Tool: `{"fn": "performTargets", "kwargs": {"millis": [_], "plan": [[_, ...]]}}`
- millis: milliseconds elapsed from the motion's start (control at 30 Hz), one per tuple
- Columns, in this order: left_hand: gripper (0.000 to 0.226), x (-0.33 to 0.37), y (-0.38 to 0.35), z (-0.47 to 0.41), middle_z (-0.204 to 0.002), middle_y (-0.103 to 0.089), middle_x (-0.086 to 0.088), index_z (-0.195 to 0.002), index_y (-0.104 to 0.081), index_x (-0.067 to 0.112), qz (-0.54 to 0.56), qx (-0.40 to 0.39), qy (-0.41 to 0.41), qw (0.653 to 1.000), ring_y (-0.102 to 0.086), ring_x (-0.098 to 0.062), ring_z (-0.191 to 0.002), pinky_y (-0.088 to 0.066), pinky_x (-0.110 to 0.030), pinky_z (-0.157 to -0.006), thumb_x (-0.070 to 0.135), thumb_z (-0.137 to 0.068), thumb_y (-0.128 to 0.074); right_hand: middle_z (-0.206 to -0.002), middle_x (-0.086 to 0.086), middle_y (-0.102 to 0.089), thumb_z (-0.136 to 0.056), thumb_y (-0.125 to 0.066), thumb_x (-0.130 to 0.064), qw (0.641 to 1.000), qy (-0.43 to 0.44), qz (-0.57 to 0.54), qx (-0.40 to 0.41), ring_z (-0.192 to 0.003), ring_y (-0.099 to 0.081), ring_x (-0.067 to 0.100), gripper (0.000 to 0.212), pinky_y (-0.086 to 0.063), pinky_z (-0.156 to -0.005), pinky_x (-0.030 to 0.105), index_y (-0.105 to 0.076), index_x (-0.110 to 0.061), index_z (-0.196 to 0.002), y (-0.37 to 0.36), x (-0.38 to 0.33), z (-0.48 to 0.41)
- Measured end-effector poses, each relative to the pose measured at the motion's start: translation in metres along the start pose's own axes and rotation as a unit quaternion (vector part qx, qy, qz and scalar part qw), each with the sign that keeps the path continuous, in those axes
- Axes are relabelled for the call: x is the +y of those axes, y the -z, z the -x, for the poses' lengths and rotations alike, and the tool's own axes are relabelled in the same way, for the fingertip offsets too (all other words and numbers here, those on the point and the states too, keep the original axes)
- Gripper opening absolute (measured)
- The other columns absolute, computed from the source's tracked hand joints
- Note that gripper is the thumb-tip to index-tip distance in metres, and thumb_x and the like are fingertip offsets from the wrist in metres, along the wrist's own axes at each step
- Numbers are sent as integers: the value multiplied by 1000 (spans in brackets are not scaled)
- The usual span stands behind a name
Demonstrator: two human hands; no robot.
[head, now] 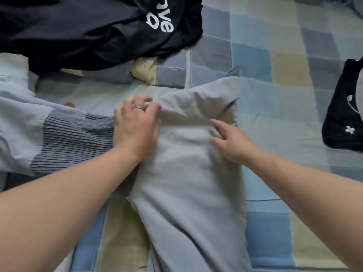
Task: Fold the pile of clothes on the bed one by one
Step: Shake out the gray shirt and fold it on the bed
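The grey garment [186, 173] lies mid-bed on the checked bedspread [284, 75], a long folded strip running from the near edge toward the far side, with its ribbed panel [68, 138] and more pale cloth spilling out to the left. The left hand [137, 124] has its fingers curled round the far-left corner of the fold, gripping the cloth; the right hand [229, 142] lies open, fingers straight, pressing the top layer approx. at the middle near the right edge. Main risk, imo: the fabric looks thin and slippery, so if the left hand pulls the corner over before the right hand pins enough of it, the layers underneath could slide and the fold go crooked – there are already creases fanning out at the far-right corner. Second, the ribbed panel is bulky & stretchy vs. the rest; tucked in unevenly it may leave a lump, and the stack won't sit flat. Third, the loose cloth at left could drag along with the corner and undo the strip. Less likely – the crumpled black top [78, 26] at far left sits close enough to catch a swinging edge. The black piece [341, 124] at right is well apart, no worry there.
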State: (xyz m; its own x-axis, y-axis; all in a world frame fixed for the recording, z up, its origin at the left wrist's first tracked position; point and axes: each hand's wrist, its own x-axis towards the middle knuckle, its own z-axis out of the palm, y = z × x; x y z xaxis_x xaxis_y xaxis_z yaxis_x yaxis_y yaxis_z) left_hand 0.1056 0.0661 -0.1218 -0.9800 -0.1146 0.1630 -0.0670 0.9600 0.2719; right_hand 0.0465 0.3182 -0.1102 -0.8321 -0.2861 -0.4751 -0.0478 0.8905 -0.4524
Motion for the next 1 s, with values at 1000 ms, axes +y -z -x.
{"fn": "performTargets", "kwargs": {"millis": [1000], "plan": [[65, 91, -138, -22, -166, -25, 2, -157, -32, 23, -69, -68, 21, 995, -23, -21, -153, -16, -52, -122, 44, -96, -33, -169, 6, -8, -98, -26, -52, 955, 188, 210, 93, -155, -7, 28, 70, -4, -124, 48, -19, -20, -160, -3, 67, -106]]}}
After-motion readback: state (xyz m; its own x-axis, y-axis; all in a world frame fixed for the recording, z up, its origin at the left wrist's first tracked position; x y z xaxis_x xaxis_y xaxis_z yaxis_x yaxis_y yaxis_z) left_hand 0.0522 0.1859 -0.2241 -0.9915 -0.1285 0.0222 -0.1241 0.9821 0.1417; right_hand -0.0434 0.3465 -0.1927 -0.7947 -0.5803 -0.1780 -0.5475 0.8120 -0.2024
